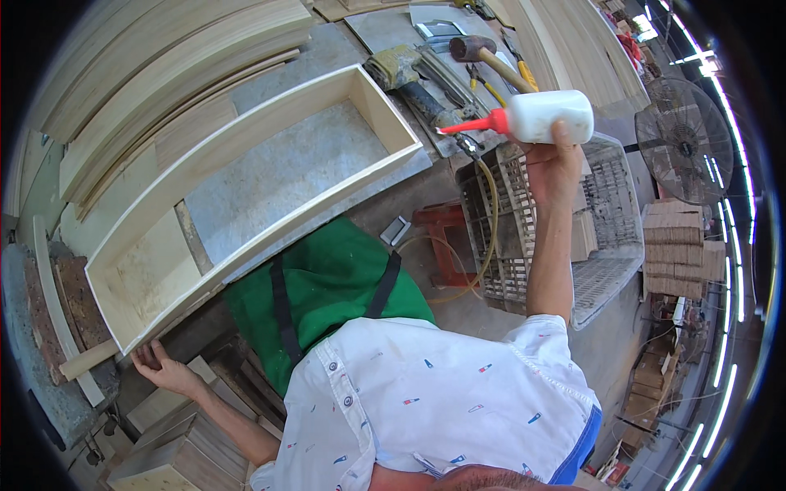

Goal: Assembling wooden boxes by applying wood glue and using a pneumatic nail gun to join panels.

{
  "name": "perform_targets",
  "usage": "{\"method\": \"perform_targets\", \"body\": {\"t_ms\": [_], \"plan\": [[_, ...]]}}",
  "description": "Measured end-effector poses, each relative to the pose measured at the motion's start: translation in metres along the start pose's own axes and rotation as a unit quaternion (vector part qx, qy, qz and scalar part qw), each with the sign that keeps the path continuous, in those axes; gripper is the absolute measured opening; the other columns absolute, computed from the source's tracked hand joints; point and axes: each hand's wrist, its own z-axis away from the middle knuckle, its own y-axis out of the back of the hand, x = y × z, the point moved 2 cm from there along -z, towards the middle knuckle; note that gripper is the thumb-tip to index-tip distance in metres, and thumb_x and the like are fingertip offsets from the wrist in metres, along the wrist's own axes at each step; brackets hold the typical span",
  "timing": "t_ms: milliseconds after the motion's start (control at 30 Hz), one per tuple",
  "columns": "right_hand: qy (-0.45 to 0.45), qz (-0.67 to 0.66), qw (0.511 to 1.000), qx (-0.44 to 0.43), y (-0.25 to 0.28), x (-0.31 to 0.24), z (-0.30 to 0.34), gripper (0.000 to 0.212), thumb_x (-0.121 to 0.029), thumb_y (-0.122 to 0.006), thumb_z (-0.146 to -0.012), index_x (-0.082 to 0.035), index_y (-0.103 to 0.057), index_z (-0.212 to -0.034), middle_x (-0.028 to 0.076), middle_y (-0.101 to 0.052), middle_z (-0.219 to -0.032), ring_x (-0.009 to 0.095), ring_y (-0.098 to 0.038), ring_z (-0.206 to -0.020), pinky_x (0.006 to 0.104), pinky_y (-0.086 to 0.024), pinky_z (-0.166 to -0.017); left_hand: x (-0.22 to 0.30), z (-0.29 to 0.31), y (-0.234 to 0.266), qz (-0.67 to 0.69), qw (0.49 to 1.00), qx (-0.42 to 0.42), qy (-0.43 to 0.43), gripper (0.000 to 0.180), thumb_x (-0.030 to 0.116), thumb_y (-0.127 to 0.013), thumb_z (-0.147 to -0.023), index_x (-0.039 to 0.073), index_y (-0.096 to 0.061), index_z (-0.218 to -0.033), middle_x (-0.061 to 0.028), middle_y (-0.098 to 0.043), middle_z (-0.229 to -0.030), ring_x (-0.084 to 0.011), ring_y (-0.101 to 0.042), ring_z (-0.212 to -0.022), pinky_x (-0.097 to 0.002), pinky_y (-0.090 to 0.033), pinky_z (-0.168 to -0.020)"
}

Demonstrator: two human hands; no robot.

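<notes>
A long, rectangular open wooden frame (381, 114) lies on the workbench, running from the lower left to the upper middle. By its near left corner is my left hand (170, 372), fingers apart and close against the frame's edge; whether they press on it I cannot tell. My right hand (553, 170) is raised at the right, wrapped round a white squeeze bottle (553, 116) with a red pointed nozzle. The bottle lies sideways in the air, its nozzle pointing left toward the frame's right end, apart from it.
Wooden boards (188, 74) are stacked behind the frame. A mallet (475, 51), a nail gun (422, 102) with a hose, and pliers (489, 86) lie at the back. A plastic crate (610, 221) and red stool (446, 237) stand right; a fan (684, 139) is beyond.
</notes>
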Motion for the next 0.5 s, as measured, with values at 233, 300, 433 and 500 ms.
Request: {"method": "perform_targets", "body": {"t_ms": [233,300,433,500], "plan": [[-0.046,-0.040,0.998,-0.012,-0.041,-0.006,-0.051,0.048,-0.034,-0.053,-0.093,0.000,-0.044,-0.125,0.017,-0.058,-0.116,0.030,-0.061,-0.103,0.0480,-0.051,-0.087,-0.002,0.006,0.003,0.013,1.000,0.002,0.026,0.046,0.003,-0.055,-0.091,-0.003,-0.037,-0.132,-0.0159,-0.050,-0.124,-0.0225,-0.050,-0.113,-0.0331,-0.041,-0.098],[-0.059,0.007,0.996,-0.065,-0.055,-0.005,-0.083,0.049,-0.037,-0.055,-0.091,-0.001,-0.047,-0.124,0.016,-0.059,-0.111,0.026,-0.062,-0.099,0.0412,-0.050,-0.084,-0.004,0.006,0.002,0.025,0.999,0.008,0.031,0.045,0.003,-0.054,-0.091,-0.003,-0.037,-0.133,-0.0159,-0.050,-0.124,-0.0226,-0.050,-0.113,-0.0329,-0.041,-0.098],[0.098,0.513,0.820,-0.233,-0.114,0.030,-0.141,0.052,-0.037,-0.068,-0.079,-0.001,-0.055,-0.113,0.014,-0.064,-0.099,0.026,-0.063,-0.088,0.0337,-0.048,-0.073,0.004,0.007,0.010,0.016,0.999,0.010,0.042,0.045,0.003,-0.053,-0.091,-0.003,-0.037,-0.133,-0.0163,-0.050,-0.125,-0.0230,-0.050,-0.114,-0.0327,-0.040,-0.098],[0.090,0.642,0.686,-0.330,-0.135,0.060,-0.179,0.052,-0.031,-0.069,-0.077,-0.003,-0.053,-0.117,0.012,-0.063,-0.102,0.025,-0.064,-0.090,0.0376,-0.049,-0.076,0.007,0.011,0.009,0.018,0.999,0.006,0.047,0.045,0.004,-0.052,-0.092,-0.003,-0.037,-0.134,-0.0166,-0.050,-0.126,-0.0232,-0.050,-0.115,-0.0329,-0.040,-0.098]]}}
